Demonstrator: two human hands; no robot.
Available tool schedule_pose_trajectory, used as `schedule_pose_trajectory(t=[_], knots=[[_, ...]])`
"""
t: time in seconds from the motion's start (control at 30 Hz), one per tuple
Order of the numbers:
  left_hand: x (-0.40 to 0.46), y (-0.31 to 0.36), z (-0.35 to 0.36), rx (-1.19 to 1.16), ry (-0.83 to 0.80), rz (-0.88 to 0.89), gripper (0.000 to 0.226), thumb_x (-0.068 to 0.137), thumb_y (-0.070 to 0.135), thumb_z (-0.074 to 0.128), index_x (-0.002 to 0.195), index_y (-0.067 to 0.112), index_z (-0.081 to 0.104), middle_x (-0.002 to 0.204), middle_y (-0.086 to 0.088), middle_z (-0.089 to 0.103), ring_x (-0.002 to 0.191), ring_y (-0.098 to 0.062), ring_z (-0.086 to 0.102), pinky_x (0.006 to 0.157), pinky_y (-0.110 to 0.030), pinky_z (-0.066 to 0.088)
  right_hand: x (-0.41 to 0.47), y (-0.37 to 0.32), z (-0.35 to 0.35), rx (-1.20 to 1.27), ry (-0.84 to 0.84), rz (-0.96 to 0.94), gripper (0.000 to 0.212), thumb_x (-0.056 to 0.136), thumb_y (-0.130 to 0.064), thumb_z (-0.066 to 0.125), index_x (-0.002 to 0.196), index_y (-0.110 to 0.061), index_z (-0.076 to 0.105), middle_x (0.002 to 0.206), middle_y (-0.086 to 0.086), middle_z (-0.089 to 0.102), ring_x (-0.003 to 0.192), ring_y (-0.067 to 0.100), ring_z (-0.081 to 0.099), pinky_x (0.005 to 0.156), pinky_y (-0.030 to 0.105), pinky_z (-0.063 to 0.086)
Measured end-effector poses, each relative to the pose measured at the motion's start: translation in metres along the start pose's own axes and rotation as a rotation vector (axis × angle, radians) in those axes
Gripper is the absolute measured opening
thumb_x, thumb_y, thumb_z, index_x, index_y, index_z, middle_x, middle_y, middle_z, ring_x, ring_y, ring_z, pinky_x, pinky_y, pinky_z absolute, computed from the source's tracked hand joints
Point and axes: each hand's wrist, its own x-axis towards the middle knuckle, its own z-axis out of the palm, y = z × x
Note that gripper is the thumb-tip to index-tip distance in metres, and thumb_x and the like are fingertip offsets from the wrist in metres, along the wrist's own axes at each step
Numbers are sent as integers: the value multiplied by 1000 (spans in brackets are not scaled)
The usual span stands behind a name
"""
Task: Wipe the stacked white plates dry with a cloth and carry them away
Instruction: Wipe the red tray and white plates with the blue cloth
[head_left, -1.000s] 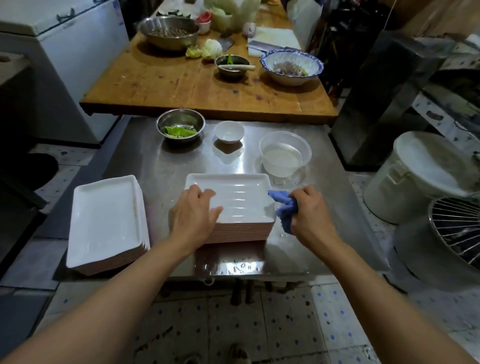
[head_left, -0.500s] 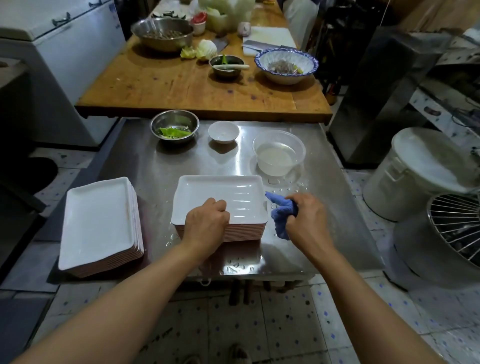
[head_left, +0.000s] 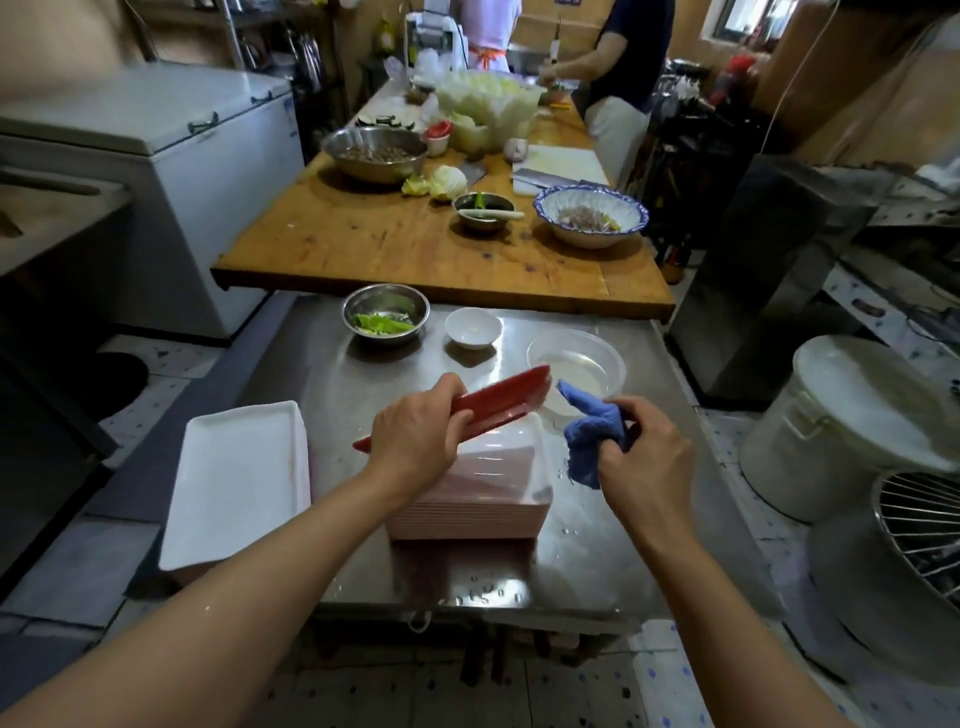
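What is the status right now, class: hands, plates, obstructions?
Left hand grips top plate, tilted up, red underside showing. Right hand grips blue cloth beside it. Stack waits below. Nothing between cloth and plate.

The wet steel table (head_left: 613, 545) carries two stacks of plates (head_left: 239, 483) (head_left: 483, 499), a metal bowl of greens (head_left: 385, 314), a small white bowl (head_left: 473, 327) and a clear plastic tub (head_left: 584, 361).

My left hand (head_left: 415, 441) is raised, fingers curled closed around a tilted plate (head_left: 498, 402). My right hand (head_left: 644, 457) is fisted on a blue cloth (head_left: 589, 434). Both forearms are bare, extended forward.
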Motion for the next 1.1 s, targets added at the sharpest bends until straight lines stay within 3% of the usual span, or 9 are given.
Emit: schedule_pose_trajectory(t=[0.2, 0.33, 0.47, 0.57, 0.63, 0.7, 0.83, 0.93, 1.1], knots=[[-6, -12, -57, -373, 153, -210, 4, 90, 14, 58, 90, 16, 54, 78, 5, 61, 75, -19, 59, 66, -31, 43, 8, -48, 2, 172, 72, -105, 29, 84, -1, 62, 95, -27, 56, 80, -16, 54, 74, 4, 58, 65, 15, 48], [-18, -25, -83, -617, 156, -374, 5, 91, 12, 56, 89, 17, 57, 82, 0, 65, 76, -16, 62, 70, -31, 48, 8, -94, 18, 236, 74, -235, 28, 80, 2, 63, 98, -19, 65, 85, -8, 61, 80, 13, 60, 69, 24, 50], [-30, -29, -99, -837, 191, -465, 9, 91, 5, 55, 87, 13, 55, 80, -10, 64, 73, -21, 60, 73, -41, 49, 4, -135, 36, 263, 108, -419, 45, 69, 9, 65, 110, -10, 67, 98, -13, 57, 96, 20, 54, 85, 27, 45], [-35, -27, -106, -931, 192, -460, 6, 91, 3, 56, 90, 9, 55, 83, -16, 65, 74, -25, 60, 73, -41, 49, -2, -158, 54, 149, -98, -602, 57, 69, 5, 64, 126, -3, 58, 130, 9, 56, 124, 29, 44, 107, 28, 29], [-37, -25, -109, -972, 195, -453, 5, 90, 4, 58, 91, 8, 55, 81, -16, 66, 73, -25, 61, 73, -41, 50, -8, -167, 64, 80, -243, -650, 66, 74, -6, 54, 140, -6, 43, 148, 11, 38, 140, 27, 27, 117, 33, 16], [-40, -22, -112, -1029, 208, -456, 5, 90, 7, 59, 92, 6, 55, 78, -14, 67, 69, -25, 62, 68, -38, 51, -10, -170, 72, 24, -240, -687, 73, 72, -15, 45, 144, -10, 36, 152, 10, 32, 143, 26, 21, 119, 39, 12], [-44, -19, -116, -1071, 253, -436, 3, 91, 3, 55, 93, 5, 55, 70, -7, 68, 62, -17, 64, 60, -30, 53, -1, -168, 77, 23, -192, -697, 71, 72, -27, 34, 141, -10, 42, 141, 10, 45, 134, 29, 37, 113, 46, 22], [-47, -20, -121, -1076, 276, -424, 6, 91, 3, 54, 93, 9, 55, 67, -1, 69, 59, -12, 65, 56, -27, 56, 9, -153, 73, 160, -188, -554, 64, 72, -20, 40, 135, -10, 49, 119, 11, 58, 110, 31, 52, 100, 43, 36], [-46, -14, -119, -1120, 276, -420, 7, 91, 6, 56, 96, 9, 56, 70, -3, 70, 63, -15, 67, 58, -32, 58, 8, -135, 66, 261, -210, -324, 68, 76, -15, 37, 144, -11, 31, 129, 8, 42, 119, 18, 41, 101, 19, 31]])
